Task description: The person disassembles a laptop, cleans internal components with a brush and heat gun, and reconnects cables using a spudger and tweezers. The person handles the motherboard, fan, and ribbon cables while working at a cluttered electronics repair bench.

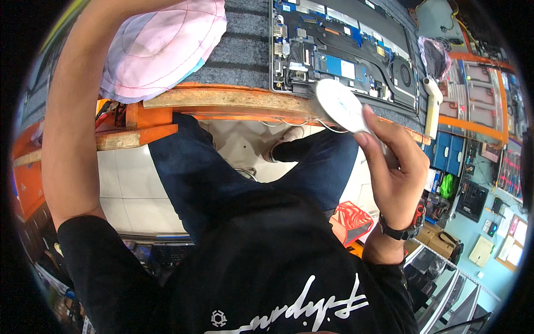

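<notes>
A workbench [233, 99] bears an opened laptop [347, 50] and, left of it, a pink cloth [167, 47], while the left hand lies out of view, its fingers impossible to tell, and the right hand [399, 161] pinches a white brush [338, 103] by the laptop's near edge.

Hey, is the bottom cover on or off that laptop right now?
Off: the laptop has its insides exposed, with a blue circuit board and round black fan plainly showing.
</notes>
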{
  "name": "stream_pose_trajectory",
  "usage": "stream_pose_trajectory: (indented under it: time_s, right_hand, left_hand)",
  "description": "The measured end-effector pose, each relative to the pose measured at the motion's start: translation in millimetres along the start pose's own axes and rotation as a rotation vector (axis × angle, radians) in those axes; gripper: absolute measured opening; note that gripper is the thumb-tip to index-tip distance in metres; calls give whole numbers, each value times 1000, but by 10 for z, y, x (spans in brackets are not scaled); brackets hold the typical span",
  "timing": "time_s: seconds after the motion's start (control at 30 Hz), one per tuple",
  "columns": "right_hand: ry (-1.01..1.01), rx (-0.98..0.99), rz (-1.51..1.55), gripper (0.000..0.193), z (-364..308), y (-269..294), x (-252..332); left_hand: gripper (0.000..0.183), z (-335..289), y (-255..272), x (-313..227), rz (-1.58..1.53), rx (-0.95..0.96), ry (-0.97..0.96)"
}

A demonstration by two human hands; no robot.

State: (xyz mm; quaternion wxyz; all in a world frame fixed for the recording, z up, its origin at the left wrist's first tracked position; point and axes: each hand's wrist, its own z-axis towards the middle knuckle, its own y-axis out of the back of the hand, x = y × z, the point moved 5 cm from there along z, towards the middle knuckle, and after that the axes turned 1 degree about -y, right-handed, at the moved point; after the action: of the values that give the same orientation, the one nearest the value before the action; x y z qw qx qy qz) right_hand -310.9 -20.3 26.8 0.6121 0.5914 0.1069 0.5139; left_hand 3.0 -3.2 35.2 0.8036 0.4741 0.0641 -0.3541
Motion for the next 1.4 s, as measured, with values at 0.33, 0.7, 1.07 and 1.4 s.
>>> stream_pose_trajectory:
  time_s: [0.33,0.7,1.07,1.4]
  right_hand:
    - [-374,-91,460,39,-350,308,-362]
    - [215,-87,461,27,-414,298,-31]
    - [-446,-345,-444,70,-123,1135,-2782]
    - [6,-624,-167,62,-582,1441,-2093]
  left_hand:
    - [25,-190,151,149,230,181,172]
    - [46,-401,-1250,-1773,-1074,-455,600]
    - [41,-753,-1559,-1988,-1142,-395,694]
    - [39,-809,-1684,-2000,-1141,-348,730]
